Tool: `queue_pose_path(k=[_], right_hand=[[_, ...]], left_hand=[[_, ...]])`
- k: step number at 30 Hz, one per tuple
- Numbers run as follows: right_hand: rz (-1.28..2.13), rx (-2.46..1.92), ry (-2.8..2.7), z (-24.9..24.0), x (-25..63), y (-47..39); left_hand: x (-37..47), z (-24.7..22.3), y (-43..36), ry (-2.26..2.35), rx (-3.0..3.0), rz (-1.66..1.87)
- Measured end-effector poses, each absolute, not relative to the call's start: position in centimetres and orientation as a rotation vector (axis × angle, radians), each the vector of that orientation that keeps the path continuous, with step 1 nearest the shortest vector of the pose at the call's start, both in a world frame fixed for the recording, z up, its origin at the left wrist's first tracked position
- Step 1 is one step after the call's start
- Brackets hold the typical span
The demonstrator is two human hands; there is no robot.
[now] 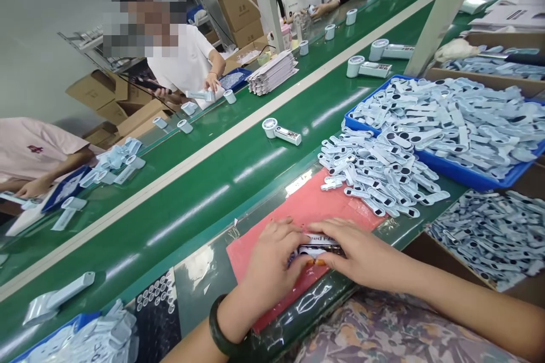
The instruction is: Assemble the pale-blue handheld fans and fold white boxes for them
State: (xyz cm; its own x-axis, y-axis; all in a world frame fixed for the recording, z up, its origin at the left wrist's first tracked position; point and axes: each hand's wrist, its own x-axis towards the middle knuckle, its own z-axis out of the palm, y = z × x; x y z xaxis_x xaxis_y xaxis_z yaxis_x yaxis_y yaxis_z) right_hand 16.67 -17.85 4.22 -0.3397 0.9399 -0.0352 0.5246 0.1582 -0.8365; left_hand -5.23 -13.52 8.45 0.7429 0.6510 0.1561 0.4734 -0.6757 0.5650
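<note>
Both my hands hold a small handheld fan (320, 240), its pale casing printed with dark letters, low over a red mat (272, 238). My left hand (279, 252) grips its left end, thumb in front and fingers behind. My right hand (347, 247) closes on the right side in the same way, the two thumb tips almost meeting. Much of the fan is hidden by my fingers. Just beyond the mat's right side lies a loose heap of pale blue handle-shaped pieces (374, 173), many with dark spots.
A blue tray (481, 181) heaped with similar pieces stands right; a cardboard box (426, 255) of more sits below. On the green conveyor belt (213, 176) lies an assembled fan (281, 131). A sheet of round stickers (156, 300) is left. Co-workers sit across the belt.
</note>
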Motion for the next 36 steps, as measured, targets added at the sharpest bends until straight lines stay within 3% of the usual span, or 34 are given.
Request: queue_pose_path(k=[17,25,28,31,36], right_hand=[[0.569,-1.294,-2.224,2.8,15.2,-19.6],[0.780,-1.197,-2.070,5.1,17.6,-18.6],[0.510,-1.241,-2.106,7.6,21.3,-14.6],[0.166,-1.558,-2.145,9.9,26.1,-8.3],[0.018,-2.009,-2.043,11.5,32.6,2.6]], left_hand=[[-5.2,6.9,-16.0,0.964,2.725,0.401],[-5.2,8.1,-15.6,0.997,2.869,0.272],[-6.6,9.0,-11.6,0.924,3.014,0.196],[-7.8,10.2,-4.0,1.083,3.188,0.146],[-9.0,10.8,8.1,1.546,3.140,0.158]])
